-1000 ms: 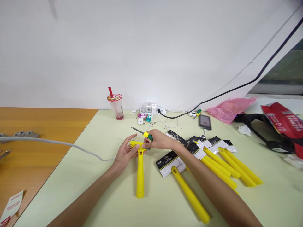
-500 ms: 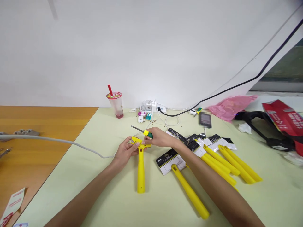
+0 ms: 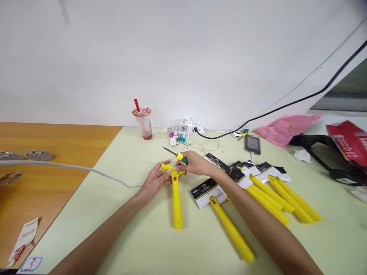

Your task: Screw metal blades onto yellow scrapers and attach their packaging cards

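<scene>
A yellow T-shaped scraper points its handle towards me, with its head raised between my hands. My left hand grips the left end of the head, thumb on top and fingers beneath. At the right end, my right hand pinches the head with its fingertips. The same hand keeps a screwdriver with a green and yellow handle tucked in its grip, its metal shaft pointing up and left, clear of the scraper. My fingers partly hide the head's ends.
Several carded yellow scrapers lie to the right, partly under my right forearm. Behind are a cup with a red straw, a power strip and a phone. A grey cable crosses at left; a black cord hangs at right.
The whole view has shifted slightly, moving the tabletop things a little to the right in the picture. Both hands keep nearly the same hold on the scraper and screwdriver.
</scene>
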Demonstrator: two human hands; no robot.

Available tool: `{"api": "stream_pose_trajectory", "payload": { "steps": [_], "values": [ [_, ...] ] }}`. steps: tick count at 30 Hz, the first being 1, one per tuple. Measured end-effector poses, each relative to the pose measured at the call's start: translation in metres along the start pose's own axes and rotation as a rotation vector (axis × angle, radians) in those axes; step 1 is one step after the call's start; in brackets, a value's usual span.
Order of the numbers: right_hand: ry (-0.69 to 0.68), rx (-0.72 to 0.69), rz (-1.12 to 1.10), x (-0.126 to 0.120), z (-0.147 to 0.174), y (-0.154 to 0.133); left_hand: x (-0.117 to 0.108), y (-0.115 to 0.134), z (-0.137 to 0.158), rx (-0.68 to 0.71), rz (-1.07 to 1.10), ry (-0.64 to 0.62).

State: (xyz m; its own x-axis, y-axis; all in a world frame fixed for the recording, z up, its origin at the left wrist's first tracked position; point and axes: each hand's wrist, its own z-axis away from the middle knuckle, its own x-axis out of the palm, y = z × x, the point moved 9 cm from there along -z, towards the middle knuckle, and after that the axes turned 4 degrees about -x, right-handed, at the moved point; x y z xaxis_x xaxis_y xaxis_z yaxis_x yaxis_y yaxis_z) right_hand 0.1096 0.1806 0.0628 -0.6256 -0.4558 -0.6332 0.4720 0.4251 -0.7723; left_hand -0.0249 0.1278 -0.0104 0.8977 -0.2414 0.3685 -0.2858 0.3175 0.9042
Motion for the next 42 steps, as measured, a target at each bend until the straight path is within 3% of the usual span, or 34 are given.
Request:
{"api": "stream_pose_trajectory", "payload": {
  "steps": [15,24,36,42],
  "values": [
    [-0.045,0.006,0.024,0.002,0.001,0.003,0.003,-0.003,-0.002,-0.004,0.007,-0.029],
    [-0.111,0.005,-0.029,0.007,0.002,0.005,0.009,-0.012,0.003,-0.122,0.041,-0.060],
    [-0.094,-0.063,-0.016,0.008,0.002,-0.005,0.002,-0.018,-0.001,-0.168,0.018,-0.056],
    [-0.073,-0.023,-0.035,0.005,0.003,-0.007,0.002,-0.018,0.001,-0.167,-0.020,-0.050]
  ]
}}
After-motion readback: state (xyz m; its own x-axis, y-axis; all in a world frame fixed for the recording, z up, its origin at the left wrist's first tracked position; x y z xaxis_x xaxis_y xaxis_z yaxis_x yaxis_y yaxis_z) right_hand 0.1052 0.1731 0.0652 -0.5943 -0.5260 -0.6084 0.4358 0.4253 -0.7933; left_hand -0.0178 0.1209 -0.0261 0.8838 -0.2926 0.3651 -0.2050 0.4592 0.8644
